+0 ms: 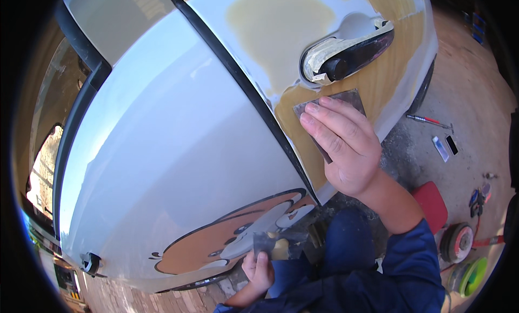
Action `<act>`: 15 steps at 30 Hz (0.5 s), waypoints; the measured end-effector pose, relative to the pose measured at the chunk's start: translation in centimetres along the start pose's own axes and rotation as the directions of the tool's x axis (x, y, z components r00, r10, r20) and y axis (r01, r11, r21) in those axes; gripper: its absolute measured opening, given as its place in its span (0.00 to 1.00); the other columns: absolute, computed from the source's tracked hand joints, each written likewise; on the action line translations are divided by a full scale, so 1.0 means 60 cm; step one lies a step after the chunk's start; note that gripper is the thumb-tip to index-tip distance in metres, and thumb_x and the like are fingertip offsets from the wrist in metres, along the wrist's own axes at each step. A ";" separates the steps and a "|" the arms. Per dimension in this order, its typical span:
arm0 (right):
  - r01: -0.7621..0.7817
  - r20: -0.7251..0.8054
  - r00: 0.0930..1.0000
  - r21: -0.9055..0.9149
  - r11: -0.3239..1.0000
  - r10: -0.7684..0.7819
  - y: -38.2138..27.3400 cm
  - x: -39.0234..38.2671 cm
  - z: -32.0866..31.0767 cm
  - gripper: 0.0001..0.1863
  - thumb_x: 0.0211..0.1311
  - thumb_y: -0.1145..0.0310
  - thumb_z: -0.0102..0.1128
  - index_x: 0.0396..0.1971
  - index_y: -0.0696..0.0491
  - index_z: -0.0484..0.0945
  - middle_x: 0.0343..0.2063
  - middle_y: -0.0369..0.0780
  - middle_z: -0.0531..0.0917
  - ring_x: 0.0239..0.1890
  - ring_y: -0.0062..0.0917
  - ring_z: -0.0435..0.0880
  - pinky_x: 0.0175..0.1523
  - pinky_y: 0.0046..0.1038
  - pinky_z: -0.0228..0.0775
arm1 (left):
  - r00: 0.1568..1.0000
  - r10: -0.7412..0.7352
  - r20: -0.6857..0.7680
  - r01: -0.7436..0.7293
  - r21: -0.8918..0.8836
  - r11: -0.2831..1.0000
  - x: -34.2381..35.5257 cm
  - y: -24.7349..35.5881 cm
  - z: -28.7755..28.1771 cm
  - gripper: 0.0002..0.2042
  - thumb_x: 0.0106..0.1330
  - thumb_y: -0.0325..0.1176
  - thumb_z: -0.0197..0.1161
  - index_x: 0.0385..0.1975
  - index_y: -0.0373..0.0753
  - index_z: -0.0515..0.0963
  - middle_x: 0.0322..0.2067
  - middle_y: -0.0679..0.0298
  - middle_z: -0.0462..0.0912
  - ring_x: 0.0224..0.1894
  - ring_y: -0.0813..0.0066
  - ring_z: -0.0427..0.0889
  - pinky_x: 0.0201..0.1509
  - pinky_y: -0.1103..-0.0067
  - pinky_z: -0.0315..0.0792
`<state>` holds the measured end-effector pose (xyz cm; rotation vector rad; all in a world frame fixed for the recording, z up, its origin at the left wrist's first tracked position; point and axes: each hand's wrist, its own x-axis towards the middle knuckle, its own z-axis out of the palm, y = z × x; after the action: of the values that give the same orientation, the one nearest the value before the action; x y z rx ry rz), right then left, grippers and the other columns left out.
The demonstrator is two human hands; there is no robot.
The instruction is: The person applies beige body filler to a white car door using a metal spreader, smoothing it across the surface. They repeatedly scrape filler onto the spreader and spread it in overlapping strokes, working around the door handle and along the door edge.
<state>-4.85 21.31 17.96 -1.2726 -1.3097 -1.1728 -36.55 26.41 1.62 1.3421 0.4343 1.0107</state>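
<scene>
Right hand: holding a dark square sheet, fingers straight across its face, thumb hidden; right hand probably flattened that way to spread pressure.
Sheet position: over the tan patch on the white door, just below the handle; can't tell if its whole edge touches the panel.
Left hand: left hand closed on a smaller dark plate, thumb on top, gripped at the near end, likely to keep fingers off the tan blob that shows with it.
Plate position: low, in front of the knees, well below the sheet; looks parked within easy reach.
Door handle: black handle partly covered by pale tape, presumably shielding it.
Adjacent panel: glossy white, across the dark seam; cartoon decal near its lower edge.
Floor, right: red stool, white-blue tube, green bowl; all clear of the door.
</scene>
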 end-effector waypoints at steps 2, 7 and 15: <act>0.014 0.056 0.998 0.031 0.999 -0.015 -0.006 -0.016 -0.005 0.14 0.53 0.78 0.70 0.43 0.56 0.89 0.47 0.39 0.86 0.52 0.34 0.84 0.54 0.35 0.82 | 1.000 -0.016 0.005 0.016 0.007 1.000 0.002 0.002 0.002 0.17 0.75 0.32 0.57 0.52 0.22 0.77 0.48 0.51 0.84 0.51 0.67 0.81 0.61 0.72 0.70; 0.104 0.140 0.983 0.095 0.990 -0.116 -0.001 -0.030 -0.037 0.13 0.57 0.75 0.66 0.42 0.57 0.88 0.47 0.41 0.86 0.52 0.34 0.84 0.52 0.36 0.82 | 1.000 0.012 0.009 -0.012 0.002 1.000 0.002 0.006 0.016 0.16 0.75 0.33 0.58 0.50 0.23 0.78 0.47 0.52 0.85 0.50 0.67 0.81 0.61 0.72 0.71; 0.049 -0.049 0.998 0.015 0.999 -0.048 0.035 0.013 -0.019 0.15 0.54 0.78 0.68 0.44 0.60 0.87 0.46 0.42 0.86 0.47 0.37 0.85 0.51 0.34 0.83 | 1.000 0.025 0.002 -0.025 -0.027 0.999 -0.002 0.006 0.010 0.16 0.75 0.32 0.57 0.51 0.22 0.77 0.49 0.51 0.84 0.51 0.66 0.82 0.62 0.71 0.70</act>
<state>-2.80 20.28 18.91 -1.1996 -1.3181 -1.2175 -36.28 25.95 2.07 1.3279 0.4015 1.0322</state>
